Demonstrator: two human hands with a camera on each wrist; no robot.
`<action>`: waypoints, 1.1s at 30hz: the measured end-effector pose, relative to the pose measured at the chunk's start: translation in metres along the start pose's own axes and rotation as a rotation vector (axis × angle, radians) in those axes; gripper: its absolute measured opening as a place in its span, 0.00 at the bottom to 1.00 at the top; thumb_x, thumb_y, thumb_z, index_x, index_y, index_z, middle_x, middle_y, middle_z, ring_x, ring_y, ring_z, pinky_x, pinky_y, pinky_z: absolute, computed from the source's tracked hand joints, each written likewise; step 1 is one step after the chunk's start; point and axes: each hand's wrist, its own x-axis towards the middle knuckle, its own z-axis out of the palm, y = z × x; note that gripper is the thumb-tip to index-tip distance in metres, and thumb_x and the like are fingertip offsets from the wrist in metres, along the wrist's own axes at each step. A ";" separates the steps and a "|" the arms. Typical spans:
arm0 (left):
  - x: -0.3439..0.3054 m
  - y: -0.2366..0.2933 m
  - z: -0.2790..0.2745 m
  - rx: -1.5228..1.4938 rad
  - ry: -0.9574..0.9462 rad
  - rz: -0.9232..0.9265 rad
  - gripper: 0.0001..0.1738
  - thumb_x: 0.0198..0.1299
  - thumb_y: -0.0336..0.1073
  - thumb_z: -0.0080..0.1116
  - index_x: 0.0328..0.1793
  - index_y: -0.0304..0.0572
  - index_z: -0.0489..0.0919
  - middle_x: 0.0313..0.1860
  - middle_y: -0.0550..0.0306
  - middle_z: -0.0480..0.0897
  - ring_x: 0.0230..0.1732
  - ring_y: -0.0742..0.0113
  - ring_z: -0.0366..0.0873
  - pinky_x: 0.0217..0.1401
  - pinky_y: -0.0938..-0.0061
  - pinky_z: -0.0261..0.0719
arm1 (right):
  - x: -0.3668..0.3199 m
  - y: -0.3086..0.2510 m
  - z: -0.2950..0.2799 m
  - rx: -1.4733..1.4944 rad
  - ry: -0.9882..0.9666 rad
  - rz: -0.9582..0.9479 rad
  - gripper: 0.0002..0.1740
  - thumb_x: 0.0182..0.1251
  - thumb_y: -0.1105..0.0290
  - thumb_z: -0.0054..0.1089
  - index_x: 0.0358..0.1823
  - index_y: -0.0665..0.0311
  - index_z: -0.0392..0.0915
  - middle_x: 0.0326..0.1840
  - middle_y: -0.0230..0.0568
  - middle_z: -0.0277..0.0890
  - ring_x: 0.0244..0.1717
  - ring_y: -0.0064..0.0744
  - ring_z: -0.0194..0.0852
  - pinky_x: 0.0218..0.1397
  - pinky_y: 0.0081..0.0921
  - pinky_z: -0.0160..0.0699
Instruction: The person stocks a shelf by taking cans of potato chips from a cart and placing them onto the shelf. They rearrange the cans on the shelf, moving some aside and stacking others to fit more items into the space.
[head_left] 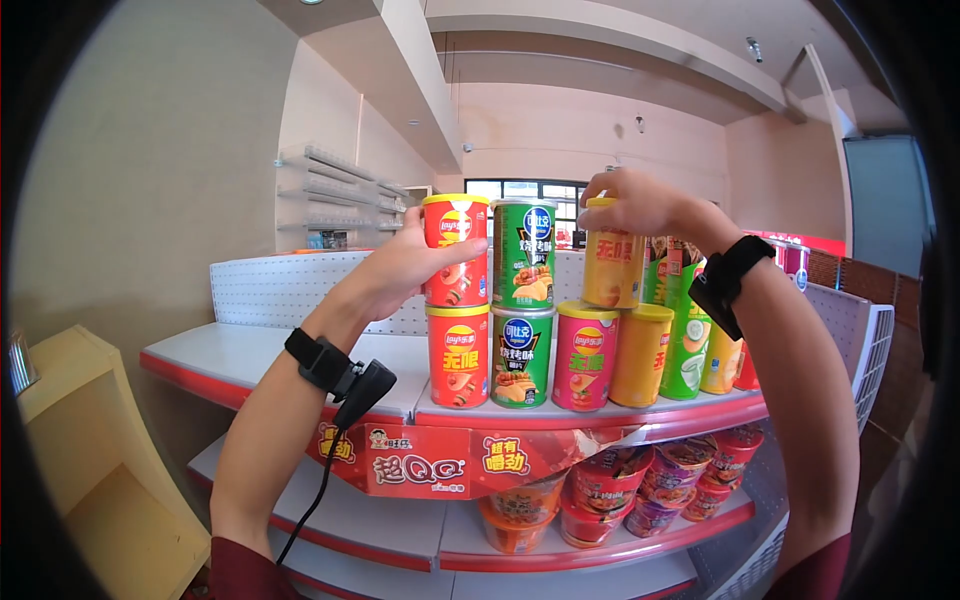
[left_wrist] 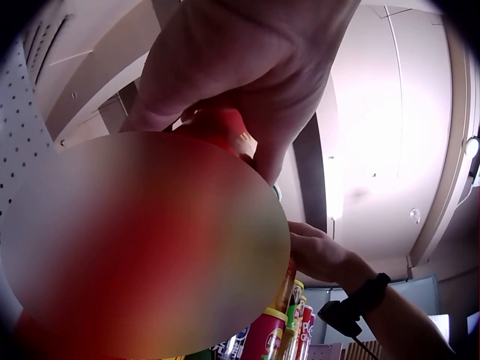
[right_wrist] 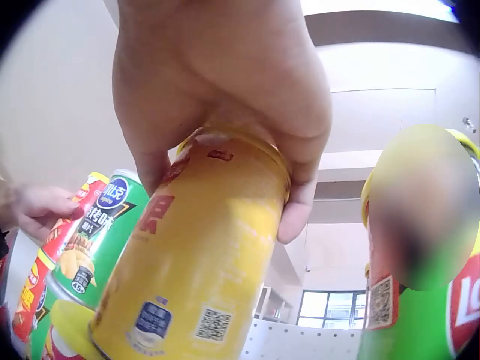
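My left hand grips a red Lay's chip can with a yellow lid, its thumb across the front. That can stands upright on a matching red can. From above, my right hand holds a yellow chip can near its lid, thumb and fingers on opposite sides. Its base is right at the lids of a pink can and another yellow can. Between my hands, a green can stands on another green can. In the left wrist view, a blurred oval hides much of the work.
Taller green cans and more cans stand right of the row on the white shelf. A red promotional strip hangs at its front edge. Cup noodles fill part of the shelf below. A perforated panel backs the shelf.
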 end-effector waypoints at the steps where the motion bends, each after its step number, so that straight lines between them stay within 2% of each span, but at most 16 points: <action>1: -0.001 0.000 0.000 0.017 -0.002 -0.018 0.51 0.60 0.42 0.75 0.75 0.35 0.48 0.60 0.49 0.78 0.59 0.61 0.82 0.60 0.60 0.85 | -0.001 0.000 -0.005 -0.006 -0.009 -0.015 0.29 0.59 0.53 0.66 0.56 0.66 0.83 0.52 0.57 0.84 0.53 0.50 0.84 0.60 0.38 0.81; 3: -0.002 -0.002 -0.002 0.050 -0.041 -0.003 0.49 0.60 0.42 0.75 0.74 0.35 0.51 0.60 0.49 0.78 0.60 0.61 0.81 0.60 0.60 0.85 | -0.004 -0.001 -0.009 -0.050 0.013 -0.015 0.24 0.58 0.58 0.63 0.54 0.64 0.85 0.52 0.57 0.84 0.52 0.49 0.85 0.59 0.39 0.82; 6: -0.001 -0.006 -0.003 0.083 -0.078 0.027 0.46 0.59 0.42 0.75 0.72 0.36 0.54 0.61 0.50 0.78 0.61 0.62 0.80 0.60 0.60 0.85 | -0.009 0.004 -0.011 -0.055 -0.007 0.002 0.23 0.57 0.58 0.62 0.50 0.63 0.88 0.49 0.54 0.87 0.53 0.48 0.86 0.60 0.38 0.82; 16: -0.002 -0.009 0.002 0.048 -0.023 0.059 0.44 0.59 0.43 0.76 0.69 0.34 0.57 0.60 0.49 0.79 0.60 0.65 0.81 0.61 0.65 0.84 | -0.011 0.017 0.000 -0.114 0.038 0.006 0.21 0.61 0.60 0.59 0.50 0.63 0.88 0.50 0.55 0.86 0.53 0.51 0.85 0.61 0.38 0.81; 19: -0.003 -0.009 0.003 0.066 -0.013 0.052 0.43 0.59 0.43 0.76 0.68 0.35 0.58 0.59 0.50 0.79 0.59 0.65 0.81 0.61 0.65 0.84 | -0.009 0.022 0.003 -0.113 0.085 -0.030 0.20 0.62 0.61 0.58 0.49 0.64 0.88 0.47 0.56 0.86 0.49 0.50 0.86 0.58 0.38 0.82; 22: -0.005 -0.010 0.004 0.061 0.000 0.051 0.42 0.59 0.44 0.76 0.67 0.35 0.59 0.58 0.50 0.80 0.59 0.65 0.82 0.62 0.65 0.84 | -0.005 0.022 -0.001 0.009 0.058 0.036 0.18 0.64 0.62 0.57 0.45 0.67 0.88 0.42 0.54 0.87 0.43 0.47 0.87 0.54 0.37 0.83; 24: -0.006 -0.010 0.004 0.060 0.001 0.046 0.41 0.60 0.44 0.75 0.67 0.36 0.59 0.59 0.50 0.80 0.59 0.65 0.82 0.62 0.65 0.83 | -0.005 0.025 -0.002 0.031 0.060 -0.029 0.17 0.64 0.63 0.57 0.41 0.69 0.89 0.37 0.53 0.87 0.39 0.43 0.87 0.50 0.36 0.83; 26: -0.006 -0.009 0.005 0.058 0.001 0.042 0.41 0.60 0.44 0.75 0.67 0.36 0.59 0.59 0.50 0.80 0.59 0.65 0.82 0.62 0.65 0.83 | -0.006 0.027 -0.002 0.034 0.071 -0.044 0.17 0.64 0.63 0.57 0.42 0.69 0.89 0.36 0.53 0.88 0.38 0.42 0.86 0.50 0.36 0.83; 27: -0.006 -0.009 0.005 0.051 -0.008 0.023 0.41 0.62 0.42 0.73 0.70 0.39 0.58 0.61 0.51 0.79 0.61 0.64 0.81 0.63 0.63 0.83 | -0.006 0.028 -0.001 0.036 0.083 -0.060 0.17 0.65 0.63 0.57 0.42 0.69 0.89 0.36 0.52 0.88 0.38 0.42 0.86 0.49 0.37 0.82; 28: -0.007 -0.008 0.005 0.044 -0.018 0.003 0.41 0.64 0.41 0.71 0.74 0.41 0.57 0.63 0.52 0.78 0.63 0.63 0.80 0.64 0.61 0.83 | -0.007 0.026 -0.003 0.037 0.082 -0.059 0.17 0.65 0.63 0.57 0.42 0.69 0.89 0.36 0.52 0.88 0.38 0.42 0.86 0.49 0.37 0.82; 30: -0.012 -0.002 0.006 0.052 -0.051 -0.005 0.40 0.64 0.41 0.71 0.74 0.42 0.58 0.63 0.52 0.78 0.63 0.62 0.80 0.64 0.59 0.83 | -0.010 0.023 -0.007 0.017 0.004 -0.056 0.21 0.63 0.66 0.53 0.50 0.68 0.88 0.42 0.52 0.88 0.42 0.40 0.87 0.53 0.33 0.84; 33: -0.016 -0.002 0.001 0.090 -0.102 -0.051 0.41 0.63 0.43 0.72 0.74 0.41 0.58 0.63 0.51 0.78 0.63 0.63 0.79 0.63 0.57 0.83 | -0.014 0.023 -0.008 -0.012 0.041 -0.114 0.22 0.60 0.66 0.53 0.51 0.67 0.87 0.46 0.55 0.87 0.47 0.45 0.87 0.59 0.35 0.82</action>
